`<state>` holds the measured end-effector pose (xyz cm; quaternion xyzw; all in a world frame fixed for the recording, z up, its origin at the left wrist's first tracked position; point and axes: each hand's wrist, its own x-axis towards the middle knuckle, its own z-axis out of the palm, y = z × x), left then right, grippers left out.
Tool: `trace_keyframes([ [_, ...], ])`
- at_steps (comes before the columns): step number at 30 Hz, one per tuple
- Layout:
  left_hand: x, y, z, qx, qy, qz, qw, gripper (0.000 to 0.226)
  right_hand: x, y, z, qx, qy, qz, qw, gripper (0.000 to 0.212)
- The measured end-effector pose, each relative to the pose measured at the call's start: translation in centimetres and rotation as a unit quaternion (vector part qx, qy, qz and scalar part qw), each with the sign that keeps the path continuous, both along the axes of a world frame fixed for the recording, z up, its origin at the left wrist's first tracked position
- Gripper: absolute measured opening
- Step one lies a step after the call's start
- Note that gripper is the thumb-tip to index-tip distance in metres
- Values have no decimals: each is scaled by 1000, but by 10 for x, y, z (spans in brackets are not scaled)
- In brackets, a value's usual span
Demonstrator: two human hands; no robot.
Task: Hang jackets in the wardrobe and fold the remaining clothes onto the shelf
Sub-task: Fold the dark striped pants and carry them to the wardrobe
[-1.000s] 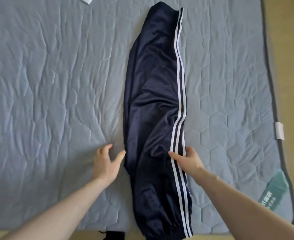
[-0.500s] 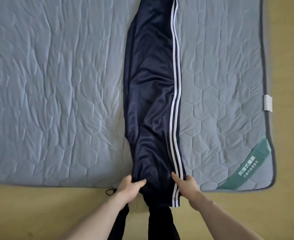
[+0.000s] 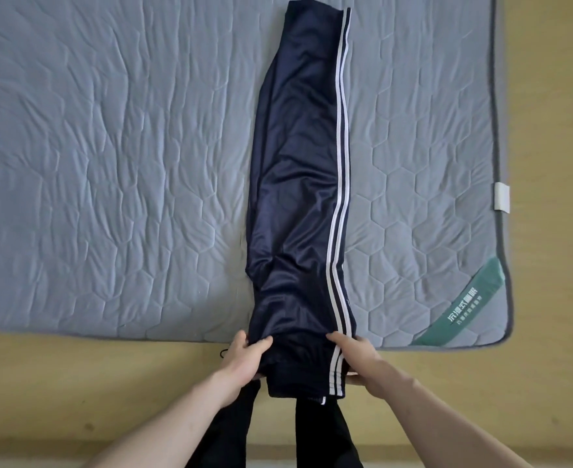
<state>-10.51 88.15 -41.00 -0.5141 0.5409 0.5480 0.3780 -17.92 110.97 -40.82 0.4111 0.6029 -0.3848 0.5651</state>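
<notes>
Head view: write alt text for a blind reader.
Two bare hands, left hand and right hand, grip the near end of navy track pants with white side stripes, laid lengthwise on a grey quilted mattress pad on a tan floor.

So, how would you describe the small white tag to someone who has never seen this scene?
Find the grey quilted mattress pad on the floor. Follow its right border, past the navy striped trousers. The white tag sits on that border, above the green corner label, and is plain, without print.

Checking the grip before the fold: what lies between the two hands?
In the head view, the trousers' near end, white stripes included, lies between left hand and right hand.
</notes>
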Motion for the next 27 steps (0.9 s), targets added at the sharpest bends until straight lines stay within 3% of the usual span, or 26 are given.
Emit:
trace_keyframes([
  [4,-37,-11,22,50,48,40,997,76,-44,-6,22,-32,4,-30,999,30],
  [7,-78,-21,31,16,99,20,995,89,-84,-17,33,-47,43,-79,995,24],
  [10,-126,-29,26,-52,139,14,989,61,-126,-30,40,-56,85,-99,990,5],
  [12,-162,-35,22,-77,164,51,982,28,-155,-36,39,-66,103,-115,986,21],
  [13,-180,-38,21,-81,171,72,979,16,-168,-39,35,-67,109,-137,982,18],
  [19,-269,-54,20,-70,178,132,973,14,-234,-61,34,-76,146,-203,965,27],
  [25,-332,-63,17,-46,216,179,959,15,-277,-79,33,-57,197,-262,943,13],
  [27,-345,-66,15,-41,236,191,952,16,-287,-83,29,-62,211,-253,942,18],
])
